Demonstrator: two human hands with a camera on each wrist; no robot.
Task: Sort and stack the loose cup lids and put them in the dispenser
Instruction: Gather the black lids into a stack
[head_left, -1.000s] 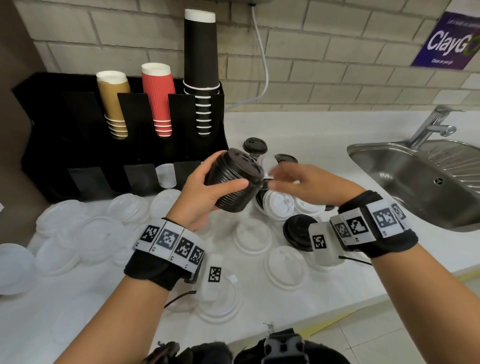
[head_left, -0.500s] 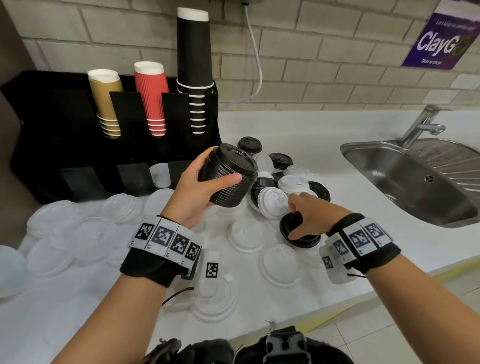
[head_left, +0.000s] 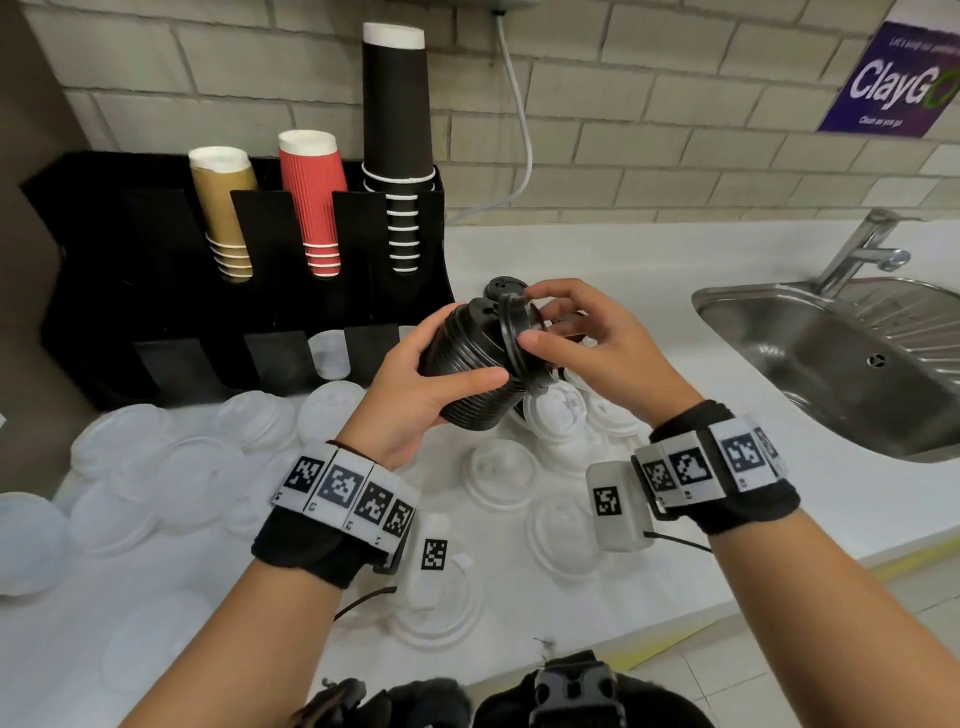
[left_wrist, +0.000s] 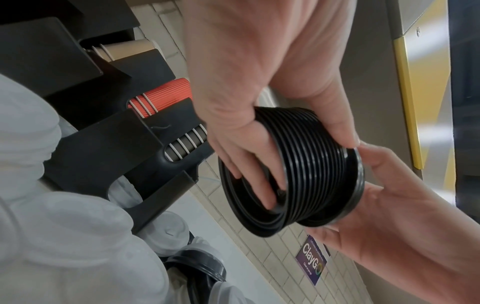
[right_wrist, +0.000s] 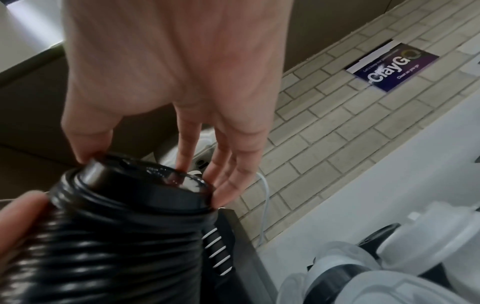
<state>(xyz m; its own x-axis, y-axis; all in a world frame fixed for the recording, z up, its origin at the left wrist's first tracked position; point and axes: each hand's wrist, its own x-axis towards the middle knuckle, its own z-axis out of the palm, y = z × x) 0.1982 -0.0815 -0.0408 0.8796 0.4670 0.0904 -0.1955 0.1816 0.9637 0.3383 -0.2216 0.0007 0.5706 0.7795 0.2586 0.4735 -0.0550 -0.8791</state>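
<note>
Nearest to me, clear lids (head_left: 566, 535) lie scattered flat on the white counter (head_left: 779, 499), several overlapping at the left.

Above them I hold the stack of black lids (head_left: 467, 364) off the counter, tilted with its top toward the right. My left hand (head_left: 410, 384) grips the stack: thumb across the ribbed side, fingers curled into the open underside in the left wrist view.

My right hand (head_left: 587, 338) pinches a single black lid (head_left: 514, 332) by its rim, thumb on the near edge and fingertips on the far edge. This lid sits against the top end of the stack; I cannot tell whether it is fully seated.

Just behind, loose black lids (right_wrist: 335, 273) and white lids (head_left: 556, 410) lie mixed on the counter.

Further back at the left stands the black dispenser (head_left: 156, 291), carrying gold cups (head_left: 223, 208), red cups (head_left: 311, 197) and black cups (head_left: 397, 130). A steel sink (head_left: 831, 353) is at the right.
</note>
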